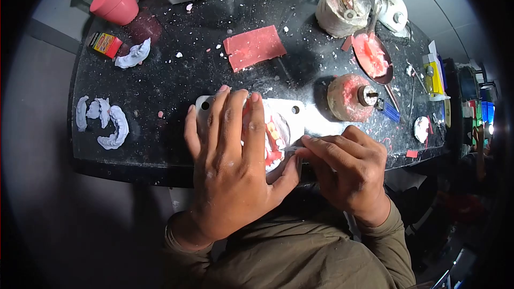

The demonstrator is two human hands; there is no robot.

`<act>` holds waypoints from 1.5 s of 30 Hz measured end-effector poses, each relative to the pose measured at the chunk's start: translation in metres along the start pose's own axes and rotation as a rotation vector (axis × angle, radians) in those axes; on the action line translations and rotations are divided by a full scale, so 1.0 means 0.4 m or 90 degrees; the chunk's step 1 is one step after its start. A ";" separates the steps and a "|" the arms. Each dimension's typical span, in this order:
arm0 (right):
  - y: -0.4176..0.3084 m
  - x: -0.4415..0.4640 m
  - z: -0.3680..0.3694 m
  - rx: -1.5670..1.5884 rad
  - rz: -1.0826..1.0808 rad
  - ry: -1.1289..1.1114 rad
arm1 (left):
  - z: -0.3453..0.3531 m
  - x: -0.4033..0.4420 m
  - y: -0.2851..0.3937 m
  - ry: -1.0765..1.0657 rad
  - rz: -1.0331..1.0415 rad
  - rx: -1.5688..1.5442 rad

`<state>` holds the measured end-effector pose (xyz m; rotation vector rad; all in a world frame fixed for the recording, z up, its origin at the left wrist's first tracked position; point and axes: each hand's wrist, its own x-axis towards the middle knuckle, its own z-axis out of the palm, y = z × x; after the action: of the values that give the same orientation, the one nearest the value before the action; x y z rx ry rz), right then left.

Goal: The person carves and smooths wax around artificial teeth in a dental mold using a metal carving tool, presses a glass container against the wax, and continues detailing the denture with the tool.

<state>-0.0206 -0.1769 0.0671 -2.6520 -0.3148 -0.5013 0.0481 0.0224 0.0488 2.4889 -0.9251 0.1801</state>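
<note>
A dental cast (284, 124) with pink wax and teeth sits on a white plate (203, 124) with round holes, near the table's front edge. My left hand (229, 152) lies over both, fingers spread past the plate's far side. Its thumb bears on the cast's near right side, so the hand clasps the cast and covers its left part. Beside it, my right hand (345, 166) is closed in a pinch on a thin metal carving tool (289, 149). The tool's tip touches or nearly touches the wax at the cast's right side; its handle is hidden in the fingers.
A wax-smeared burner bottle (345, 99) and a blue lighter (387, 111) are right of the plate. Behind them lies a pan of pink wax (370, 56). A pink wax sheet (256, 48) lies ahead; white plaster pieces (113, 128) and a pink cup (115, 2) are left.
</note>
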 end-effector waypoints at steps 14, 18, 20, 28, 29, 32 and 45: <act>-0.020 -0.009 0.011 -0.044 0.025 -0.003 | -0.002 0.003 0.005 -0.010 -0.005 0.018; -0.002 0.005 -0.006 0.004 0.011 -0.025 | -0.008 0.004 0.006 -0.024 -0.010 0.017; -0.004 0.017 -0.018 0.022 0.012 -0.063 | -0.008 0.004 0.005 -0.024 -0.008 0.021; -0.007 0.012 -0.013 -0.045 -0.036 -0.046 | -0.011 0.005 0.005 -0.030 -0.008 0.020; -0.014 0.006 -0.010 -0.068 -0.036 -0.034 | -0.012 0.005 0.005 -0.034 -0.008 0.020; -0.036 -0.015 0.008 -0.106 -0.005 0.004 | -0.012 0.005 0.005 -0.033 -0.006 0.020; -0.019 0.013 -0.026 -0.081 -0.033 -0.051 | -0.011 0.006 0.004 -0.036 -0.005 0.027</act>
<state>-0.0212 -0.1740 0.0806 -2.7981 -0.3898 -0.4452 0.0489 0.0219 0.0539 2.5479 -0.9431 0.1289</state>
